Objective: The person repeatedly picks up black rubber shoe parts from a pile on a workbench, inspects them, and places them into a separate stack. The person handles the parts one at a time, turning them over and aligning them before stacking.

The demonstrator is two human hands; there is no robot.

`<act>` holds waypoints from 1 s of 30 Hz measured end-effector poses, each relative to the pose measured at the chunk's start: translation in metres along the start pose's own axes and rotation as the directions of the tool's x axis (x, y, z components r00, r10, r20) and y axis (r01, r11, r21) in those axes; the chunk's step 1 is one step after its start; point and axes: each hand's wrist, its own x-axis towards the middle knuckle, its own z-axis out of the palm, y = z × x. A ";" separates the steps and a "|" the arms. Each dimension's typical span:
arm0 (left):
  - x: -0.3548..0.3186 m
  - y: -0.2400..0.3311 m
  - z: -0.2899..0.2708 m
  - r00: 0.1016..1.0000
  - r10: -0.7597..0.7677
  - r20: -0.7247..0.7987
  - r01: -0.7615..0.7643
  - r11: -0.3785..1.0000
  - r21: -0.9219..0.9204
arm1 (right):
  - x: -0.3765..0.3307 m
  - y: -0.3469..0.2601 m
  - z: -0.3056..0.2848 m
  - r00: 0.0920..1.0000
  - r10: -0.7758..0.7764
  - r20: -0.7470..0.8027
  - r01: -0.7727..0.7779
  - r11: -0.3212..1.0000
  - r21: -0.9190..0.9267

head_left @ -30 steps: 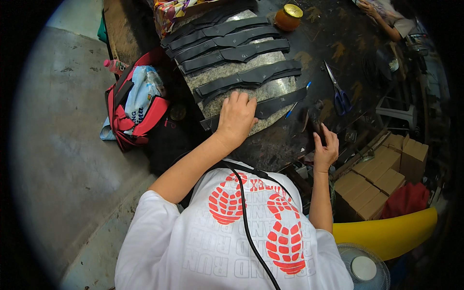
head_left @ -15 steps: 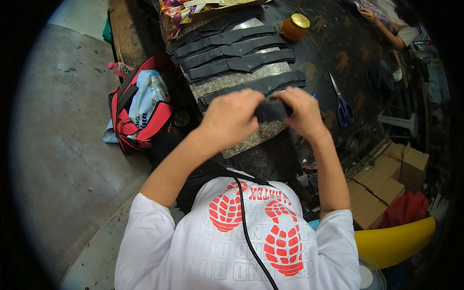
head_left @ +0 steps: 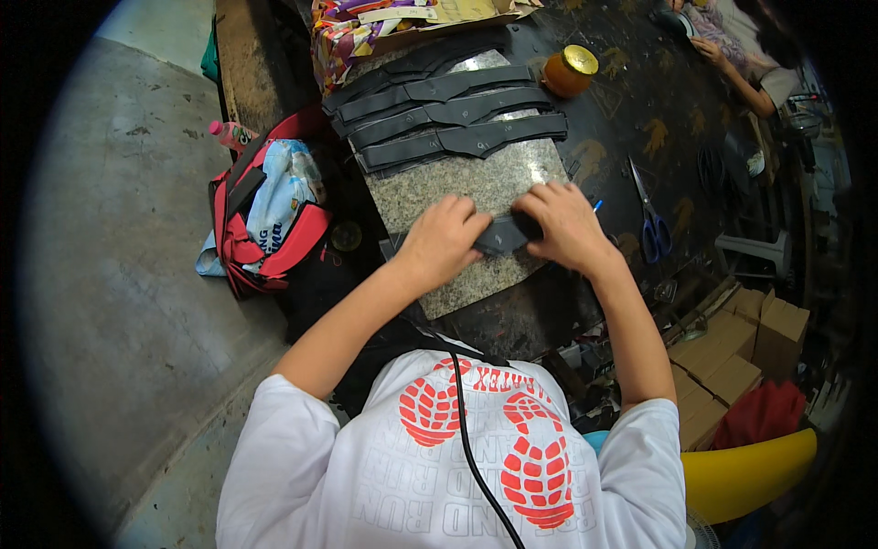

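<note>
Between my hands is a bundle of dark grey-black cut strips (head_left: 502, 240), its middle showing just above the granite slab (head_left: 402, 194). My left hand (head_left: 441, 240) has its fingers closed round the left end. Curled over the right end is my right hand (head_left: 565, 229), and its fingers hide most of that side. How many layers the bundle has, I cannot tell. Beyond it, several stacks of similar black strips (head_left: 430, 117) lie in rows across the far half of the slab, small pale marks on their tops.
An orange jar with a gold lid (head_left: 571, 71) stands right of the stacks. Blue-handled scissors (head_left: 651, 224) lie on the dark table. A red bag (head_left: 297, 233) sits at the left, cardboard boxes (head_left: 718, 352) at the right. Another person's hand (head_left: 709, 50) shows at the far right.
The nearest row of strips has left its place on the slab, baring the stone there. Both hands have come nearer to me and lower, with the black bundle between them.
</note>
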 end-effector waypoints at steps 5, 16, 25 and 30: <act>-0.011 0.015 -0.012 0.997 -0.011 0.080 0.016 0.998 -0.059 | -0.008 0.004 -0.021 0.988 -0.008 0.151 -0.037 0.955 0.295; 0.038 -0.044 -0.019 0.974 -0.110 -0.200 0.165 0.944 0.286 | 0.064 0.046 0.008 0.948 0.029 -0.318 -0.040 0.999 -0.026; 0.018 -0.032 -0.030 0.990 -0.137 -0.034 0.139 0.989 0.049 | 0.022 0.034 0.004 0.966 0.059 -0.251 -0.017 0.986 0.165; 0.039 -0.040 -0.049 0.983 -0.086 -0.160 0.076 0.995 -0.064 | 0.025 0.035 -0.012 0.930 0.171 -0.327 -0.080 0.959 0.273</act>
